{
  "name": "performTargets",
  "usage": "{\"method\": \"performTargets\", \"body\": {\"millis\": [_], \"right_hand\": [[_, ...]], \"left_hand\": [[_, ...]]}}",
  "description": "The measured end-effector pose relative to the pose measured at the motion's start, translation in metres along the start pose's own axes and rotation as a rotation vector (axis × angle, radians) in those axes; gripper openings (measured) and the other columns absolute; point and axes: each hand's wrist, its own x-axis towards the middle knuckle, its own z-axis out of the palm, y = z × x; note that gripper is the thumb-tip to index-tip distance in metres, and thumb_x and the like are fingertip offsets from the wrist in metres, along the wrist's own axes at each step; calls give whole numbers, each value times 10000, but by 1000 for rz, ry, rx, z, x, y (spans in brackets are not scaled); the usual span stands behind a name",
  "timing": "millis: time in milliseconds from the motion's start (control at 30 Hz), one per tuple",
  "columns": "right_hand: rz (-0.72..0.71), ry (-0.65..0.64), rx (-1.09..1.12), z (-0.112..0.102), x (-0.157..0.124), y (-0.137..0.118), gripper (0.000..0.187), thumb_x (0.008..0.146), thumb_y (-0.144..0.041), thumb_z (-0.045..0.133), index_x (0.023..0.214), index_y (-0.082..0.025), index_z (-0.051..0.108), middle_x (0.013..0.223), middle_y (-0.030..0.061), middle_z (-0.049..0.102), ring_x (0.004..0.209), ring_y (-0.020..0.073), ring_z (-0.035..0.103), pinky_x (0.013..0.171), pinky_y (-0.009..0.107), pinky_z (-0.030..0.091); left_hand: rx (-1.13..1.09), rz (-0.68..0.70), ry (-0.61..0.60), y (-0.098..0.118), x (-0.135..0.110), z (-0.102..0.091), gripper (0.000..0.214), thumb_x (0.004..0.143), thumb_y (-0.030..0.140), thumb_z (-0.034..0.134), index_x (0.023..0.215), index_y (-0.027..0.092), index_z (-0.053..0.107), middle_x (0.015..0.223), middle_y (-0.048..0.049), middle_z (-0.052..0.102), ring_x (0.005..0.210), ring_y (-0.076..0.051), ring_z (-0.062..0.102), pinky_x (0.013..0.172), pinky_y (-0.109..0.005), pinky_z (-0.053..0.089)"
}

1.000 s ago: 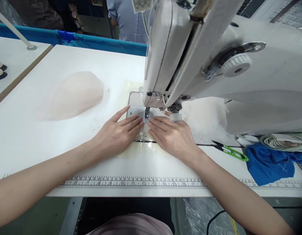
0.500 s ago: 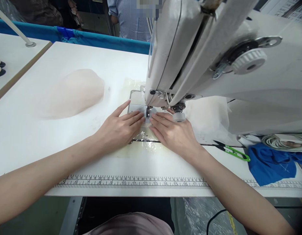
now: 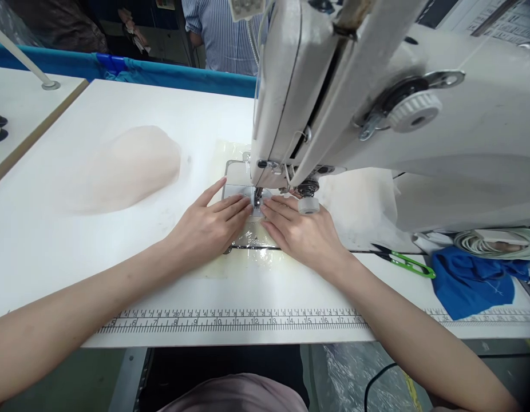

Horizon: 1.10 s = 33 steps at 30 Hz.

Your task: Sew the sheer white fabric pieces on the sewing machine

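The head of a white sewing machine (image 3: 286, 91) stands over the table in front of me. Its presser foot (image 3: 258, 197) comes down between my two hands. My left hand (image 3: 211, 226) lies flat on the left, fingertips close beside the foot and thumb stretched forward on the metal plate (image 3: 237, 171). On the other side, my right hand (image 3: 301, 232) rests with its fingers laid out flat, tips near the foot. Whether thin cloth lies under the fingertips I cannot make out. Sheer pale fabric (image 3: 355, 206) spreads on the machine bed beyond my right hand.
A pale beige cloth piece (image 3: 136, 166) lies on the table at left. Green thread snips (image 3: 406, 263) and a blue cloth (image 3: 473, 283) are at right, near a coil of pale tape (image 3: 492, 245). A printed ruler (image 3: 248, 321) runs along the front edge. Someone in a striped shirt (image 3: 226, 40) is behind.
The view has shifted slightly, with the machine head a little further left in the picture. Both hands keep nearly the same place and pose beside the presser foot.
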Motion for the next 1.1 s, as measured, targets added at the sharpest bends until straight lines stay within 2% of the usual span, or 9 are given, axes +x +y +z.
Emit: {"method": "performTargets", "body": {"millis": [533, 667, 767, 833, 867, 933, 967, 1033, 1100], "right_hand": [[-14, 35, -23, 4, 0, 0, 285, 995, -258, 489, 1101, -134, 722, 975, 84, 765, 1006, 199, 672, 966, 368, 478], [-4, 38, 2, 3, 1, 2, 245, 973, -223, 514, 1056, -155, 734, 1028, 84, 755, 1015, 207, 662, 973, 393, 467], [-31, 33, -23, 0, 0, 4, 250, 929, -116, 507, 1026, -161, 733, 1070, 72, 746, 1029, 208, 650, 968, 391, 463], [-49, 61, -55, -3, -1, 3, 290, 885, -37, 490, 977, -167, 732, 1057, 53, 750, 990, 196, 655, 955, 374, 463], [-52, 91, -66, -4, -1, 2, 307, 866, -7, 481, 939, -171, 730, 1035, 40, 755, 941, 185, 661, 944, 362, 464], [-55, 160, -56, -7, -2, -3, 325, 848, 27, 467, 867, -177, 719, 979, 10, 762, 829, 156, 663, 906, 335, 471], [-56, 182, -34, -8, -2, -7, 324, 853, 29, 462, 858, -177, 713, 968, 0, 762, 798, 144, 660, 872, 321, 477], [-64, 174, 25, -9, -2, -14, 313, 888, 8, 448, 932, -164, 706, 1021, 11, 751, 820, 142, 660, 802, 302, 488], [-68, 112, 81, -8, -2, -20, 310, 921, -21, 431, 1059, -137, 682, 1124, 53, 723, 907, 164, 658, 783, 309, 497]], "left_hand": [[38, 31, 29, -1, 0, -1, 322, 974, 159, 452, 1232, 110, 638, 1210, -110, 687, 1143, -235, 654, 1126, -530, 416], [43, -31, 40, -4, -2, -1, 338, 984, 282, 486, 1230, 111, 642, 1253, -99, 669, 1199, -235, 618, 1079, -420, 476], [79, -88, -27, -6, -4, -5, 509, 976, 446, 477, 1327, 88, 565, 1353, -151, 593, 1291, -301, 535, 1100, -481, 426], [138, -67, -28, -5, -5, -12, 559, 949, 526, 489, 1275, 87, 602, 1242, -171, 660, 1152, -321, 626, 1017, -503, 461], [169, -39, 8, -4, -5, -17, 508, 938, 527, 512, 1178, 104, 657, 1083, -145, 722, 974, -290, 689, 916, -474, 502], [212, 14, 108, -2, -3, -24, 314, 927, 436, 571, 935, 151, 705, 734, -43, 714, 617, -186, 649, 679, -381, 495], [216, 34, 151, -2, -2, -27, 228, 921, 359, 591, 865, 164, 695, 653, -10, 681, 548, -158, 609, 612, -353, 459], [164, 47, 163, -2, 0, -27, 121, 911, 211, 576, 913, 168, 689, 776, -21, 728, 684, -170, 667, 661, -344, 473], [59, 38, 98, -6, 2, -23, 235, 911, 116, 508, 1071, 171, 671, 1050, -51, 740, 974, -201, 685, 860, -377, 494]]}}
